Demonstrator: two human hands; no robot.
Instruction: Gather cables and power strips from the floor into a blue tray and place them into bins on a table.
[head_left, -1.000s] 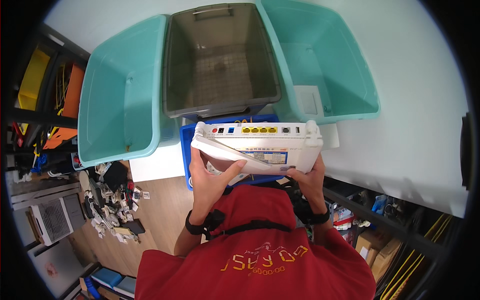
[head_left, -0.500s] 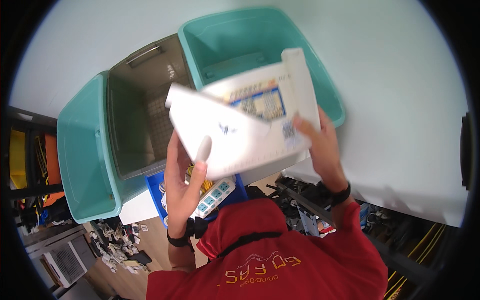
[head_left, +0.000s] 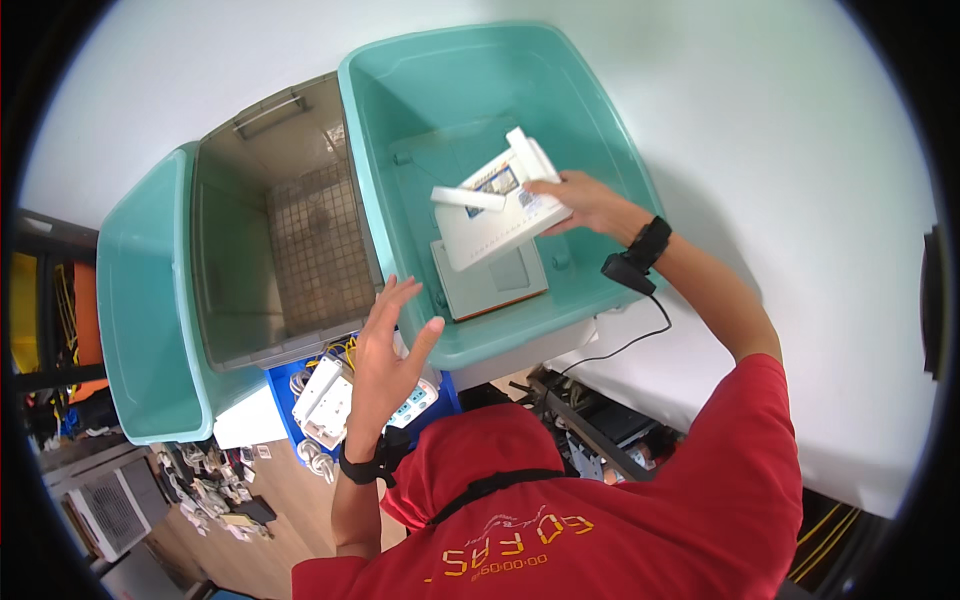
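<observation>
My right hand (head_left: 590,203) grips a white router (head_left: 482,236) by its right edge, with the fingers closed on it. Flat white antennas and a printed label show on the router, which is tilted inside the right-hand teal bin (head_left: 620,140). Beneath it, a flat white box-shaped device (head_left: 490,288) lies on the bin's floor, partly covered by the router. Just outside the bin's near left corner, my left hand (head_left: 385,350) is raised with its fingers apart, holding nothing.
A grey see-through bin (head_left: 235,330) stands in the middle, with another teal bin (head_left: 150,310) at the left. Below them a blue crate (head_left: 287,412) holds cables, a white power strip (head_left: 322,405) and one with teal sockets (head_left: 415,402). Loose electronics (head_left: 215,485) litter the floor.
The router has moved from both hands out over the right-hand teal bin, carried by my right hand. My left hand has let go of it. The flat device in the bin shows more fully.
</observation>
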